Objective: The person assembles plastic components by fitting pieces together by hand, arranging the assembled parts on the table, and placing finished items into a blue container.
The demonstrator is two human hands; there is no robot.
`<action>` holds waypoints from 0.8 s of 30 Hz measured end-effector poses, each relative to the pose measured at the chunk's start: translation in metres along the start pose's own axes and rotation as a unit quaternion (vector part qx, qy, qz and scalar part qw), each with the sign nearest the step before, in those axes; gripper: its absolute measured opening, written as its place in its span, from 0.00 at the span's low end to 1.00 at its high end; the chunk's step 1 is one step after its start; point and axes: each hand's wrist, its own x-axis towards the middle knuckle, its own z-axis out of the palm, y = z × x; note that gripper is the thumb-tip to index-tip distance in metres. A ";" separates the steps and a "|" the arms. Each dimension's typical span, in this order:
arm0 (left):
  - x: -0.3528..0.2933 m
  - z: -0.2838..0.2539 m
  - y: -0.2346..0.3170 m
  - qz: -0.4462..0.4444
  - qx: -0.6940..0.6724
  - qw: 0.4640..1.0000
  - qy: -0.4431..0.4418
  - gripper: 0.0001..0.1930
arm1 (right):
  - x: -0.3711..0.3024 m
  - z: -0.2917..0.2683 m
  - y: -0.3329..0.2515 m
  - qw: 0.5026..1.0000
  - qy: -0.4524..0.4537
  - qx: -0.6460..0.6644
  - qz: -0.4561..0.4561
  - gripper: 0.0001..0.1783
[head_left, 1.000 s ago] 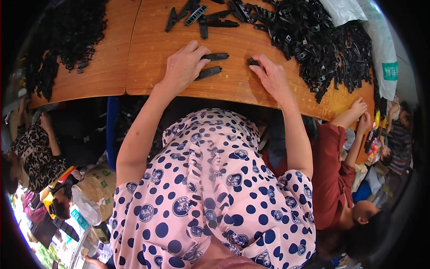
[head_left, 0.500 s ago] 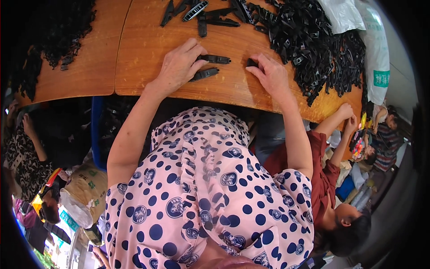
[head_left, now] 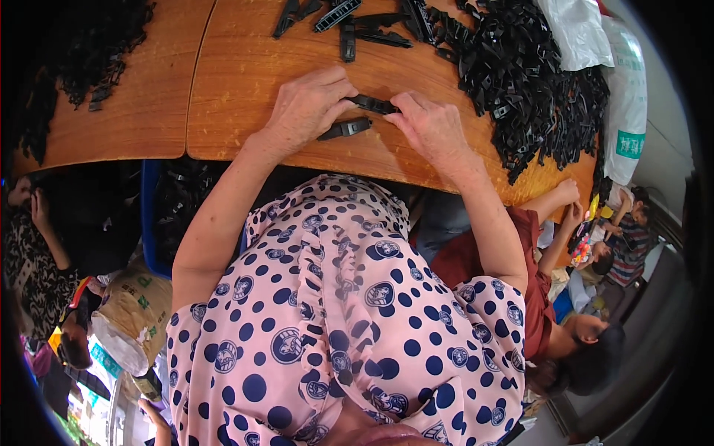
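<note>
My left hand (head_left: pixel 309 104) pinches the left end of a long black plastic piece (head_left: pixel 373 104) just above the tabletop. At its other end, the closed fingertips of my right hand (head_left: pixel 431 123) meet it; the small black part they held is hidden or merged with that end. Just nearer to me, a second black plastic piece (head_left: pixel 346 128) has its left end beside my left hand; I cannot tell whether the hand touches it. Farther off on the table, several similar loose black pieces (head_left: pixel 348 39) lie scattered.
A big heap of small black plastic parts (head_left: pixel 520 89) covers the right of the wooden table (head_left: pixel 245 89), beside white plastic bags (head_left: pixel 625 104). Another dark heap (head_left: pixel 93 52) is at the far left. Below the edge stands a blue bin (head_left: pixel 151 223). A person in red (head_left: pixel 520 253) sits at right.
My right hand has moved left with its small black part, and its fingertips now meet the right end of the long piece in my left hand. The view has shifted slightly.
</note>
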 end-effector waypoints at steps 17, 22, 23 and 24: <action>0.022 -0.014 -0.017 -0.023 0.004 0.999 0.045 0.15 | -0.032 -0.016 0.084 0.945 0.157 -0.110 0.263 0.16; 0.055 -0.023 -0.028 0.058 0.240 0.969 -0.010 0.17 | -0.034 -0.007 0.106 0.967 0.140 -0.011 0.212 0.13; 0.057 -0.023 -0.029 0.081 0.243 0.967 -0.009 0.16 | -0.034 -0.007 0.101 0.966 0.143 -0.008 0.214 0.13; 0.057 -0.023 -0.029 0.084 0.245 0.966 -0.013 0.16 | -0.032 -0.009 0.096 0.968 0.129 -0.017 0.214 0.13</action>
